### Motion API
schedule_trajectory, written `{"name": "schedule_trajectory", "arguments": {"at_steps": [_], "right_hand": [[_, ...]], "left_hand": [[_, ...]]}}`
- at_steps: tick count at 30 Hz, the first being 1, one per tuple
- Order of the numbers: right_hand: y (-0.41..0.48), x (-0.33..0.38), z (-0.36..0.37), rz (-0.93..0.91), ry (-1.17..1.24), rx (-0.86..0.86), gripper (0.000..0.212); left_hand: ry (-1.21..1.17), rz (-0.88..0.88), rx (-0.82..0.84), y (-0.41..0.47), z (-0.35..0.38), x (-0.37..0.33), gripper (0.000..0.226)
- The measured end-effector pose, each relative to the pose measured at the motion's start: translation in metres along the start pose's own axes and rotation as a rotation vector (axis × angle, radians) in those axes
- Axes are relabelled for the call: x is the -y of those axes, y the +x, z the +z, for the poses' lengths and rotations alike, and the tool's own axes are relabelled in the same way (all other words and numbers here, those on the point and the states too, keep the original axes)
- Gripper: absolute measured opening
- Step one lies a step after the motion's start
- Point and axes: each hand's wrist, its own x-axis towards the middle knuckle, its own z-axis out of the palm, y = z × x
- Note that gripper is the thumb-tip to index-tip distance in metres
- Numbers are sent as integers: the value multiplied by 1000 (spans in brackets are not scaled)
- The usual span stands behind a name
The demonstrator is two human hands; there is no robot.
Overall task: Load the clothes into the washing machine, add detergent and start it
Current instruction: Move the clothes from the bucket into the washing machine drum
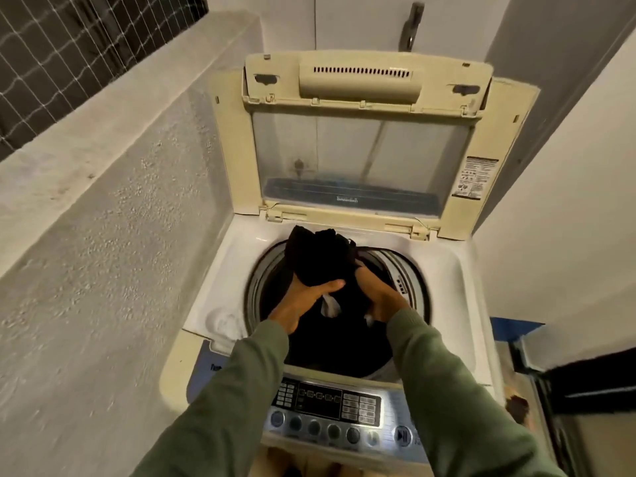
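A top-loading washing machine stands below me with its lid folded up and back. Over the round drum opening both hands hold a bundle of black clothes. My left hand grips the bundle from the left, thumb across the cloth. My right hand grips it from the right. A white tag hangs from the cloth between the hands. The dark cloth reaches down into the drum, whose bottom is hidden.
The control panel with buttons and a start/pause button runs along the machine's near edge. A rough concrete wall stands close on the left, a white wall on the right. A dark object sits at lower right.
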Motion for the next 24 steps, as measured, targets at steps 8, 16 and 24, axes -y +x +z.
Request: {"name": "schedule_trajectory", "arguments": {"at_steps": [8, 16, 24], "right_hand": [[44, -35, -3, 93, -223, -121, 55], [48, -30, -10, 115, -229, -164, 60], [30, -21, -18, 56, -422, -221, 39]], "left_hand": [[3, -87, 20, 25, -17, 36, 93], [98, -130, 38, 41, -17, 26, 80], [361, -51, -43, 26, -6, 10, 49]]}}
